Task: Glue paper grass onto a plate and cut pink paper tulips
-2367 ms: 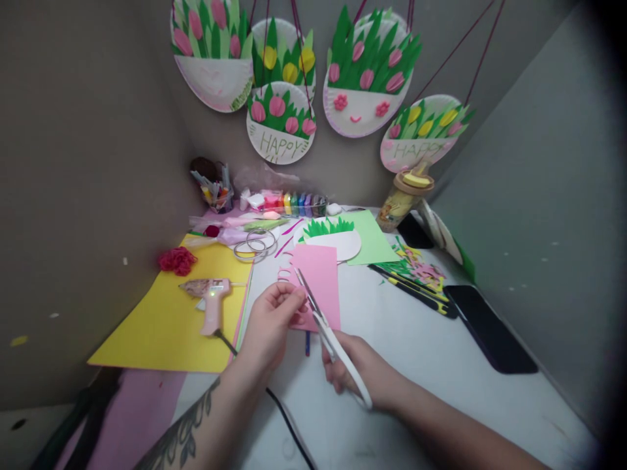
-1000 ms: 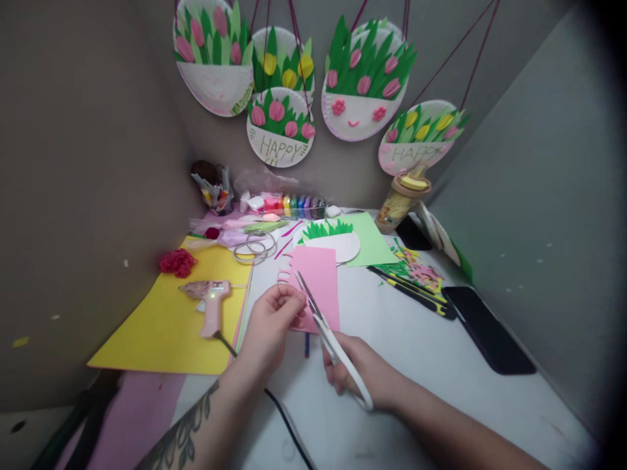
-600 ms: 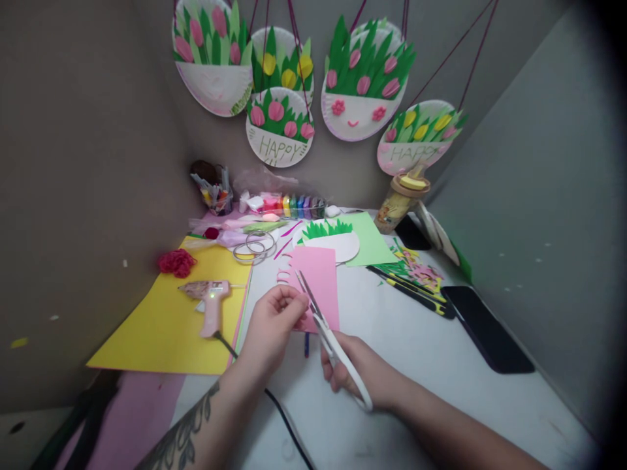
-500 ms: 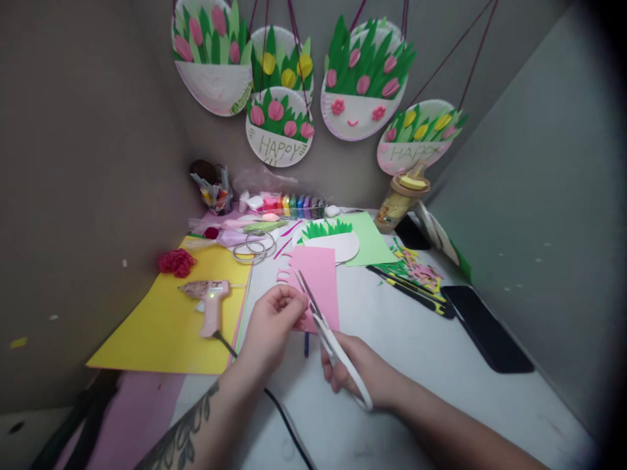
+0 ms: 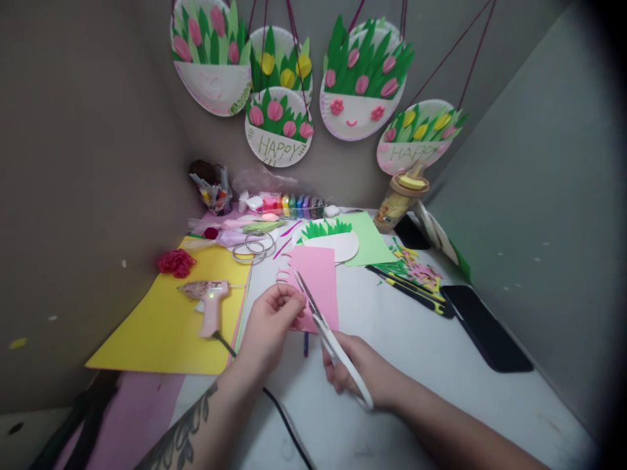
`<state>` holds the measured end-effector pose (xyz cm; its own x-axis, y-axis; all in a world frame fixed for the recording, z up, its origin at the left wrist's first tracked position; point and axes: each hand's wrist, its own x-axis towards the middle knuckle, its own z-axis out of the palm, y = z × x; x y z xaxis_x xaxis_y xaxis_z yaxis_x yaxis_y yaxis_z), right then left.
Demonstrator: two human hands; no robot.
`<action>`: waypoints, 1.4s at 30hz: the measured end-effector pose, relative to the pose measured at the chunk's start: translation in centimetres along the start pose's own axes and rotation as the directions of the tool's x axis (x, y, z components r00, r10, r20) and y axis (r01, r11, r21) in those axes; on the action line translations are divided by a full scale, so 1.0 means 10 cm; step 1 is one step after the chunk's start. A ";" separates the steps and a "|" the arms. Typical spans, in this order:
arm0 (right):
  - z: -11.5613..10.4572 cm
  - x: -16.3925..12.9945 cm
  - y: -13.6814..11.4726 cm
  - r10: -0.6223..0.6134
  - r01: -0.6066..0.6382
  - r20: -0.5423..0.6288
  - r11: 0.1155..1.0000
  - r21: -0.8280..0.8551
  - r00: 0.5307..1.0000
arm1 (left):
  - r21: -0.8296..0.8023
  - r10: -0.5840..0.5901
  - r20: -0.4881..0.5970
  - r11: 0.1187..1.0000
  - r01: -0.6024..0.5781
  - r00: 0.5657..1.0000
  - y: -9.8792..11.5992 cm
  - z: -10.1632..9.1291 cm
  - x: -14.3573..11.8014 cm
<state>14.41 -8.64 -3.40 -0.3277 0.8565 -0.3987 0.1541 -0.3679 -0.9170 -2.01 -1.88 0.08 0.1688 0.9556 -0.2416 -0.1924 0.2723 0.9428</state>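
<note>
My left hand [image 5: 271, 329] pinches the near left edge of a pink paper sheet [image 5: 321, 281] that is lifted slightly over the white table [image 5: 416, 352]. My right hand [image 5: 365, 372] grips white-handled scissors [image 5: 329, 336]; their blades point up and away into the sheet's left side. The sheet's left edge shows curled cut strips [image 5: 284, 273]. A blue pen [image 5: 307, 343] lies under the sheet between my hands.
A pink glue gun [image 5: 208, 300] rests on yellow paper [image 5: 171, 320], its cord running toward me. A paper plate with green grass [image 5: 329, 239], green paper, wire rings, red yarn, paint pots, a jar, paper scraps and a black phone [image 5: 484, 326] surround the work. Decorated plates hang on the wall.
Almost nothing has changed. The scissors' blades work slightly along the pink sheet's left side while my left hand keeps its pinch in the same place.
</note>
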 end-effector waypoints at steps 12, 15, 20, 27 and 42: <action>-0.01 -0.01 0.00 0.014 -0.014 0.004 1.000 0.024 1.000 | 0.021 0.048 -0.042 0.999 -0.047 0.998 0.00 -0.01 0.02; -0.01 -0.01 0.02 0.013 -0.013 0.008 0.999 0.029 1.000 | 0.019 0.056 -0.037 0.998 -0.056 0.998 0.00 -0.02 0.02; -0.01 -0.01 0.00 0.014 -0.014 -0.008 1.000 0.027 1.000 | 0.022 0.065 -0.031 0.998 -0.064 0.997 0.01 -0.01 0.00; 0.00 -0.01 -0.04 0.002 -0.002 -0.009 0.999 0.036 1.000 | 0.032 0.033 -0.001 0.999 -0.033 0.999 0.00 0.01 -0.02; 0.00 -0.01 -0.01 -0.009 0.009 0.003 1.000 0.002 1.000 | 0.024 0.055 0.016 0.998 -0.055 0.998 0.01 0.01 -0.02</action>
<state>14.41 -8.71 -3.31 -0.3321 0.8585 -0.3906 0.1498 -0.3609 -0.9205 -1.99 -2.04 0.27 0.1739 0.9671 -0.1858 -0.1777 0.2164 0.9600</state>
